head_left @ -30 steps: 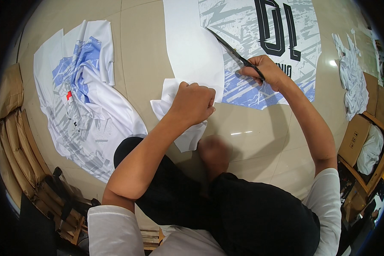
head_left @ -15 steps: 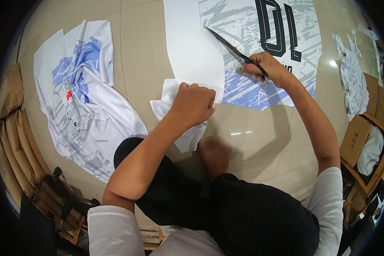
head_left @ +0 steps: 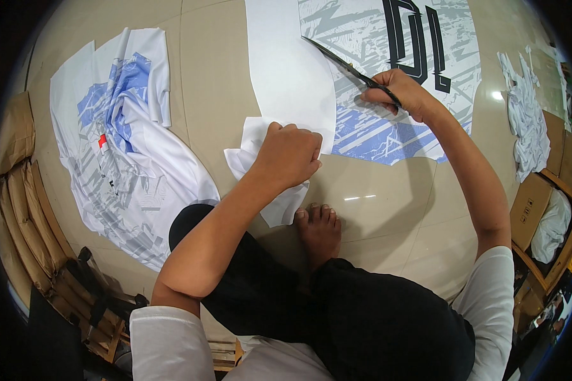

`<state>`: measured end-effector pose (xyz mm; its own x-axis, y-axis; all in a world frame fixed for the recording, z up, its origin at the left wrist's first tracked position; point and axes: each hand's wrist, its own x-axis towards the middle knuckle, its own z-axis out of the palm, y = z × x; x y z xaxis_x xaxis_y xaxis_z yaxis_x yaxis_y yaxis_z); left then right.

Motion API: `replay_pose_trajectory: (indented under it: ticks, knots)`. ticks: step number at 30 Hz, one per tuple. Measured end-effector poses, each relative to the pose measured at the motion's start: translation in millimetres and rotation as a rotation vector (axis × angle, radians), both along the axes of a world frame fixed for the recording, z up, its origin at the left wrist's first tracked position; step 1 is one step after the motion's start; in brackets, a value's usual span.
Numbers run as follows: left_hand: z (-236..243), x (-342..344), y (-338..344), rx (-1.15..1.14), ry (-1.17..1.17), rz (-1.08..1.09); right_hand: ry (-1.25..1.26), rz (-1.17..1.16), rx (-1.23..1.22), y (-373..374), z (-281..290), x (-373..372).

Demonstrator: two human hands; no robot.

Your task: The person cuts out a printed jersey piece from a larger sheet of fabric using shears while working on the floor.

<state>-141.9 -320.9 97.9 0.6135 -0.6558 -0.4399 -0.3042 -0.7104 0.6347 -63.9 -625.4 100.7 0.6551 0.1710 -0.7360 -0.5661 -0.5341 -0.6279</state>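
My right hand (head_left: 397, 94) grips a pair of black scissors (head_left: 344, 65) by the handles. The blades look closed or nearly so, and their tip lies where a plain white strip meets the printed part of a fabric panel (head_left: 362, 54). That panel is white with grey streaks, a blue lower band and large black characters. My left hand (head_left: 290, 154) is closed in a fist on the white fabric strip (head_left: 286, 70), just below its curved edge. The strip's loose end (head_left: 279, 206) hangs down under my wrist toward my bare foot.
At left on the tiled floor (head_left: 375, 197) lies a crumpled white, grey and blue printed fabric piece (head_left: 133, 146). White scraps (head_left: 521, 114) are heaped at right, near a cardboard box (head_left: 531, 213) with a white bag (head_left: 553, 225). Brown wrapped bundles (head_left: 25, 222) stand along the left.
My right hand and the scissors have shifted slightly; the tip sits a little farther up the fabric. The printed panel has moved slightly. My foot, blurred before, is now still.
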Motion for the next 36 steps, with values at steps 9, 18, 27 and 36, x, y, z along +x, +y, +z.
replay_pose_trajectory:
  ticks: [9,18,27,36]
  knots:
    - [2,1,-1,0.013,0.002,-0.006,-0.037,0.05,-0.019,-1,4,6]
    - [1,1,-2,-0.014,-0.011,0.004,-0.072,0.149,-0.07,-14,3,16]
    - [-1,0,0,-0.031,-0.003,0.013,-0.054,0.153,-0.057,-14,4,22]
    - [-2,0,-1,-0.022,-0.019,-0.002,-0.057,0.173,-0.038,-18,-2,28]
